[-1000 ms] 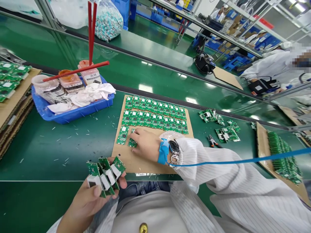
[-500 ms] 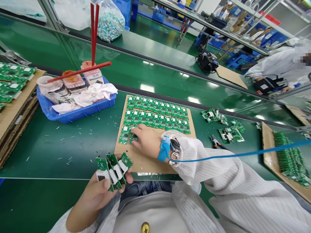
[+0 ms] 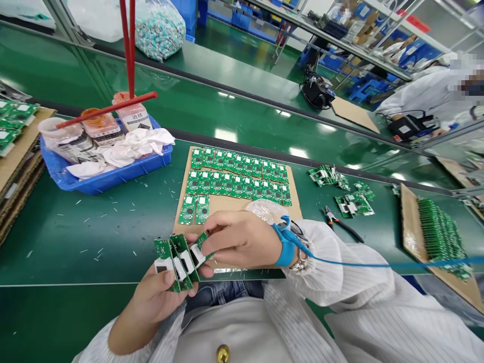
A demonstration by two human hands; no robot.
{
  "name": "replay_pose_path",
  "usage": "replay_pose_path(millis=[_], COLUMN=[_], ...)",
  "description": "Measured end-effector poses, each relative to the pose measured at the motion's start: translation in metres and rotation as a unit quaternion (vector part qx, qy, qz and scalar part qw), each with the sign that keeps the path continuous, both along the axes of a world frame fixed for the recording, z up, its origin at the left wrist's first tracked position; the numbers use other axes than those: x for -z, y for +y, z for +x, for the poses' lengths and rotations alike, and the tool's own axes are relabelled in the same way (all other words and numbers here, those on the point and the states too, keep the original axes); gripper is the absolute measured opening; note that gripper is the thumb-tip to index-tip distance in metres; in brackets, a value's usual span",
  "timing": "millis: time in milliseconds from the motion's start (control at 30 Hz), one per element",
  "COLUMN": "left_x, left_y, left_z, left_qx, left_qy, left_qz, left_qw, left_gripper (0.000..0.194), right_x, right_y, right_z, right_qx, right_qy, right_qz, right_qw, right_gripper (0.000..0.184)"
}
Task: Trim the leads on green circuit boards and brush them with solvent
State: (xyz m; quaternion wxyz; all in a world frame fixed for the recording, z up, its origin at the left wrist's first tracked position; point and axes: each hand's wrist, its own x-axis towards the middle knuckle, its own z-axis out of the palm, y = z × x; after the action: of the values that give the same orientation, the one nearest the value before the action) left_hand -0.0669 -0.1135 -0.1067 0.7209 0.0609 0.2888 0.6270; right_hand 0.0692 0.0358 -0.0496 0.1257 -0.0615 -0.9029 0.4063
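Circuit boards [image 3: 164,248] pinched in left grip [image 3: 157,296], right grip [image 3: 244,239] pinching end board [image 3: 198,253], jar [image 3: 134,112] labelled 酒精

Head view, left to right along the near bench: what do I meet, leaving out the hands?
Cardboard stack → blue tray → cardboard sheet with rows of green boards → pliers → cardboard piece with tightly packed boards.

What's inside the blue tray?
Three containers, one with red sticks standing in it, another red stick laid across, and crumpled white cloths. The blue tray's floor is mostly covered; what fills the containers can't be made out.
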Motion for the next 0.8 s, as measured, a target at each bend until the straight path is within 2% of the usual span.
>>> replay_pose_path(millis=[67, 133, 233, 333, 433, 500, 633, 800], left_x=[0.003, 0.005, 0.007, 0.011, 0.015, 0.015, 0.011, 0.005], left_y=[-0.003, -0.005, -0.006, -0.006, -0.009, -0.011, -0.014, -0.014], left_z=[0.000, -0.001, -0.001, -0.004, -0.009, -0.011, -0.009, -0.003], left_qx=[0.001, -0.001, 0.003, 0.022, 0.019, 0.013, 0.007, -0.016], left_qy=[0.006, 0.006, 0.003, 0.008, 0.025, 0.032, 0.036, 0.030], left_qz=[-0.004, -0.004, 0.011, 0.021, 0.007, -0.006, -0.013, -0.042], left_qw=[1.000, 1.000, 1.000, 1.000, 0.999, 0.999, 0.999, 0.999], left_gripper=[0.056, 0.041, 0.029, 0.028, 0.028, 0.029, 0.029, 0.030], right_x=[-0.003, -0.007, -0.010, -0.008, 0.001, 0.008, 0.021, 0.028], right_y=[0.002, 0.004, 0.013, 0.030, 0.052, 0.065, 0.076, 0.069], right_z=[0.005, 0.011, 0.019, 0.015, -0.001, -0.014, -0.033, -0.034], right_qx=[-0.013, -0.001, 0.035, 0.088, 0.156, 0.165, 0.158, 0.171], right_qy=[-0.019, -0.010, 0.011, -0.072, -0.223, -0.281, -0.314, -0.312], right_qz=[0.040, 0.022, -0.087, -0.176, -0.131, -0.083, -0.029, 0.040], right_qw=[0.999, 1.000, 0.995, 0.978, 0.953, 0.942, 0.936, 0.934], right_gripper=[0.020, 0.019, 0.010, 0.007, 0.012, 0.010, 0.007, 0.030])
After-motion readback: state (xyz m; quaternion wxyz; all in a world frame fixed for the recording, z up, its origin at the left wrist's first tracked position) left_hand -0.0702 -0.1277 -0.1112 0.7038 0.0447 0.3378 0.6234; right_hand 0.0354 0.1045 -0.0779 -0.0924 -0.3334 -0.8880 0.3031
